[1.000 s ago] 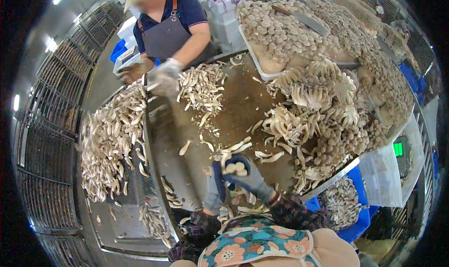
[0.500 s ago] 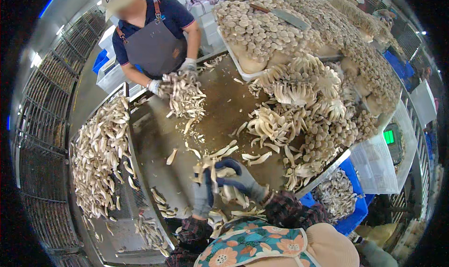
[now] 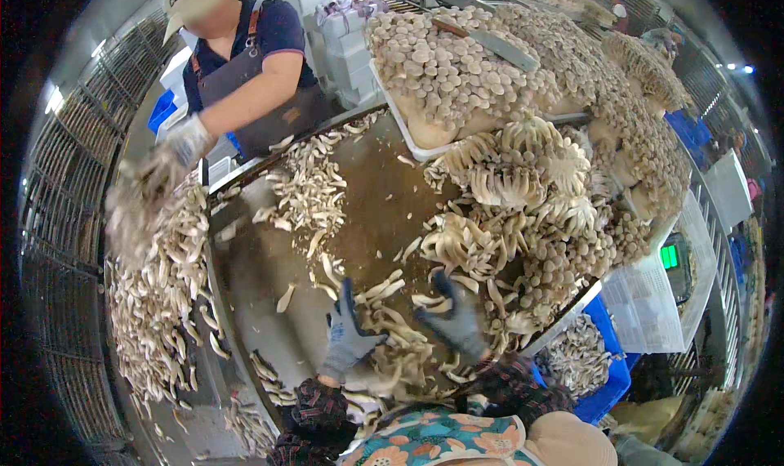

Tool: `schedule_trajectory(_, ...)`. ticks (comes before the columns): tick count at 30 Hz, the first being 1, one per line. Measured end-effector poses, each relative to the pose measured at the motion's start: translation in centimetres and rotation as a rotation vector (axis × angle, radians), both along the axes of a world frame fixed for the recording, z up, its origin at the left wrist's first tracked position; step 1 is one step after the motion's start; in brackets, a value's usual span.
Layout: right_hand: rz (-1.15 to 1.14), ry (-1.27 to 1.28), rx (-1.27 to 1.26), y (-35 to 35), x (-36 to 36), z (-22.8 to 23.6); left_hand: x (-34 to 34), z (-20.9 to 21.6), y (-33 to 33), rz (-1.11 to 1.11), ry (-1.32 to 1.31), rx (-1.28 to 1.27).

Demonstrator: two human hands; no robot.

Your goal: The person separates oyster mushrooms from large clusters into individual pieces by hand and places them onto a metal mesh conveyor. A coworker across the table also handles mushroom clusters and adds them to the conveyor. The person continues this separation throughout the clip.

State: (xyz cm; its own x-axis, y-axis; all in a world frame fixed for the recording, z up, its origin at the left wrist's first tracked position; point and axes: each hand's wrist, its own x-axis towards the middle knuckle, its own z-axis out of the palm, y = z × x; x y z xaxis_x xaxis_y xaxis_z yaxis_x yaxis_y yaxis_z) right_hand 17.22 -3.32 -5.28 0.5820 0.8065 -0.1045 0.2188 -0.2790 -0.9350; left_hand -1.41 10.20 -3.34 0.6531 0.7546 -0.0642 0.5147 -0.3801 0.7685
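Note:
Both of my hands wear grey gloves with dark blue finger areas. My left hand (image 3: 349, 335) is open over the metal table (image 3: 265, 258), fingers pointing away from me and thumb out to the right. Across from it my right hand (image 3: 459, 321) is open too, thumb and fingers apart, beside some pale mushroom stems. Loose long-stemmed mushrooms (image 3: 402, 347) lie between the two hands, the nearest ones blurred. Just right of my right hand is a heap of mushroom clusters (image 3: 563, 258).
Across the table a co-worker (image 3: 253, 82) swings a blurred bunch of mushrooms over the mesh-bottomed tray (image 3: 233, 327) at left. A knife (image 3: 502, 49) lies on the mushroom blocks at far right. A blue crate (image 3: 608, 384) of mushrooms and a scale (image 3: 674, 258) stand at right.
My hands have moved apart and opened, and the mushrooms they held now lie between them. The co-worker has carried a bunch from the table to the left tray.

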Motion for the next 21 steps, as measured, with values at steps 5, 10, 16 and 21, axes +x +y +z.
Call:
schedule_trajectory(5, -0.652, 0.129, 0.382, -1.8, 7.0, -5.5, 15.0, -1.4, 5.5, -0.337, -0.172, 0.218)
schedule_trajectory(10, -0.442, 0.344, 0.602, 2.9, 13.5, -10.5, 25.0, -7.4, 8.4, -0.574, -0.264, -0.501)
schedule_trajectory(16, -0.261, -0.358, 0.200, 2.3, 6.5, 2.0, 17.3, -8.1, 2.7, -0.231, -0.678, -0.855)
schedule_trajectory(21, -0.311, -0.458, 0.267, -2.8, 0.4, -5.0, 11.2, -10.4, -0.4, 0.493, -0.840, -1.377)
